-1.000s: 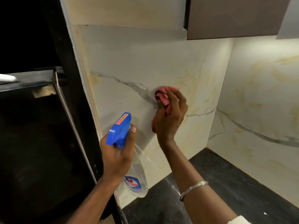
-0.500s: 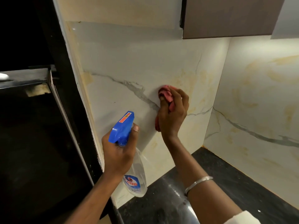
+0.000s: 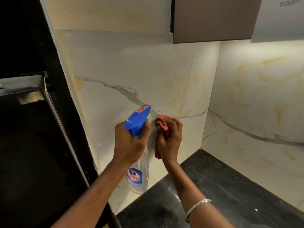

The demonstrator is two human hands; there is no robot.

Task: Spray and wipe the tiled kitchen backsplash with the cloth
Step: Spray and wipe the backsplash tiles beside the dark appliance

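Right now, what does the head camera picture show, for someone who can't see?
The right hand holds a red cloth against the marbled backsplash, while the left hand holds a blue-topped spray bottle beside it, above a dark counter.

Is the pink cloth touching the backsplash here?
Touching. The head view shows the right hand pressing the bunched cloth against the backsplash, no gap.

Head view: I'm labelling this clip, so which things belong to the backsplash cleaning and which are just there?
Part of the job: spray bottle, gripped by the left hand; pink cloth, bunched in the right hand against the tiles; marble-look backsplash.
Just there: black countertop; brown wall cabinet; silver bangle on the right wrist.
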